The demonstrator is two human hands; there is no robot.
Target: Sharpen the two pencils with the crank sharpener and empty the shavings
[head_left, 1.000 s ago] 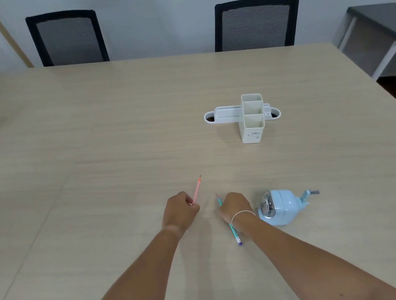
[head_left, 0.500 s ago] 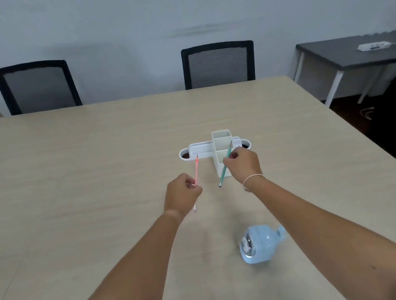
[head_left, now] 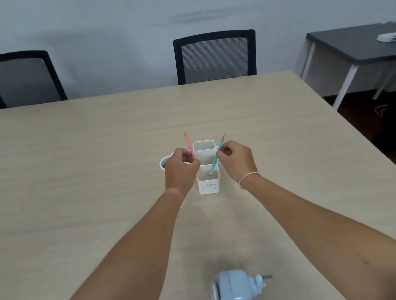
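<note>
Pencils: your left hand [head_left: 180, 169] pinches the pink pencil [head_left: 189, 144], your right hand [head_left: 237, 161] the green pencil [head_left: 215, 158], both over the white holder [head_left: 209, 183] between your hands. Let go unevenly and a pencil could miss its compartment or tip the holder.

Left hand [head_left: 181, 171]: your fingers are curled, pinching the pink pencil [head_left: 188, 144].
Right hand [head_left: 237, 161]: your fingers are curled, pinching the green pencil [head_left: 218, 151].
Forearms: both extended forward, converging.
</note>
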